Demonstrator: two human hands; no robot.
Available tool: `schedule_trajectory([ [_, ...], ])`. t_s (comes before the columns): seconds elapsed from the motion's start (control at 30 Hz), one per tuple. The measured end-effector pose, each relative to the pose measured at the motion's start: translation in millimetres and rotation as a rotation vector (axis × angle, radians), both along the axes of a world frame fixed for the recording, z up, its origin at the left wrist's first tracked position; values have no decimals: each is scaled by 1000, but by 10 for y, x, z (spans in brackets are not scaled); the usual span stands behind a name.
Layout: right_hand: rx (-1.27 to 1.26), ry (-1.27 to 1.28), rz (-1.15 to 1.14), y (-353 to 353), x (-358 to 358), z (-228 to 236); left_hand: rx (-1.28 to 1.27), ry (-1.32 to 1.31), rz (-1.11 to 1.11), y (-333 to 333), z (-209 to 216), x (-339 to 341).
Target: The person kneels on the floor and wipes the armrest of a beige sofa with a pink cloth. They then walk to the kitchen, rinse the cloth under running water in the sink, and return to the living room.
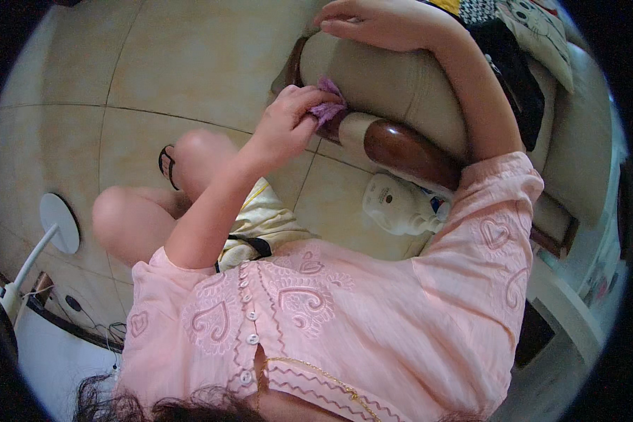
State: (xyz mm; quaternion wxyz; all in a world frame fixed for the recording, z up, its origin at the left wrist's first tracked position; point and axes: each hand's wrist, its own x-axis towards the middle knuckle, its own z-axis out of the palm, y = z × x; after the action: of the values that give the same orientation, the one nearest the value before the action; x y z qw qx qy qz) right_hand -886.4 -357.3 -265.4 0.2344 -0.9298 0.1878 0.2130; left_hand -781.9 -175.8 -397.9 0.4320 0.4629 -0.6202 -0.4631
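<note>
My left hand [288, 119] has its fingers closed round a bunched purple cloth [327, 111]. The cloth presses against the dark wooden trim at the front of a beige padded sofa [373, 77]. Beside it, a glossy brown wooden armrest piece [404, 149] runs toward my right sleeve. My right arm reaches across the sofa's padding, and my right hand [383, 22] is at its far side. The fingers there are stretched out and hold nothing visible; whether the palm touches the padding I cannot tell.
A white plastic jug [394, 204] is on the tiled floor [183, 56] below the armrest. Black fabric [517, 84] and a cat-face cushion [538, 32] lie on the sofa. At left stands a white disc on a stalk [60, 224], with cables near it.
</note>
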Motion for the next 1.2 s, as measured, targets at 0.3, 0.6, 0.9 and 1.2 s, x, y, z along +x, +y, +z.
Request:
schedule_trajectory([
  [0.3,-39,-80,56,-103,-93,-202,-9,218,46,78,699,-149],
  [0.6,-98,-330,76,-233,-65,-356,-10,200,30,112,813,-145],
  [0.9,-129,-627,-290,26,-497,593,7,241,-10,51,792,75],
  [1.2,-60,-785,-552,857,-1257,171,-544,-248,-72,16,1089,300],
])
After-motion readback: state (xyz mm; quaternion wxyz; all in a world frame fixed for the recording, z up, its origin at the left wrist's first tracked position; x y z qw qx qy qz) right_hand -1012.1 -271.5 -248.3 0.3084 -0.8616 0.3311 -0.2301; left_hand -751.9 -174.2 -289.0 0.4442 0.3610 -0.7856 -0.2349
